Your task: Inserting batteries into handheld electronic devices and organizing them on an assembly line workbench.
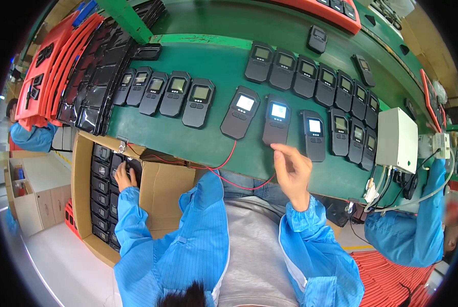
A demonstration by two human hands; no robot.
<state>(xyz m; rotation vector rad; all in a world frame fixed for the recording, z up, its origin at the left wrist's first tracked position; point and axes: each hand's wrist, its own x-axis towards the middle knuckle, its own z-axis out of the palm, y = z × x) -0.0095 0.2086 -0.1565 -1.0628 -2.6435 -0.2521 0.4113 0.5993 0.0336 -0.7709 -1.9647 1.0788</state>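
My left hand (125, 176) reaches into an open cardboard box (80, 174), its fingers apart over black handheld meters (100, 169) packed in rows; its fingertips are partly hidden. On the green bench, my right hand (293, 171) is at the lower end of a meter with a lit screen (276, 125). Its thumb and index finger are bent close together, and a red wire (249, 188) runs into them. Another red wire (232, 152) reaches the bottom of a second lit meter (241, 115). To the right lies a third lit meter (313, 135).
Several dark-screened meters (199, 105) line the bench (188, 135) on both sides. A white control box (397, 138) with cables stands at right. Black trays (93, 77) and red trays (52, 71) are stacked at left. Co-workers' blue sleeves (408, 235) show at both sides.
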